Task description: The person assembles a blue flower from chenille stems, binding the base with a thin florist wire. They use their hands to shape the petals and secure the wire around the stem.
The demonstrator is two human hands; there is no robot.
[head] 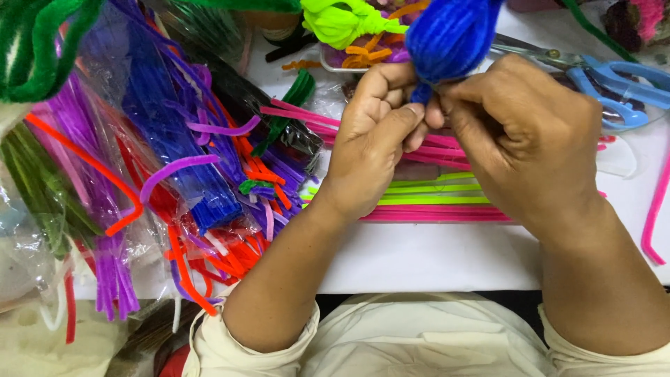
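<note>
Nearest me, my left hand [373, 143] and right hand [520, 136] meet above the white tabletop [433, 258], each pinching the narrow base of a blue bundle [447, 38] of fuzzy stems held upright between them. Under the hands lie pink and yellow-green stems [429, 202]. Left, bagged stems [160, 139] are heaped. Farther right rest blue scissors [614, 87].

The fuzzy bundle [447, 38] at twelve o'clock is deep blue. The scissors [614, 87] at two o'clock are light blue. Pink and yellow-green fuzzy sticks [433, 202] lie on the white table [433, 258]. The sleeves [230, 349] at six o'clock are cream.
</note>
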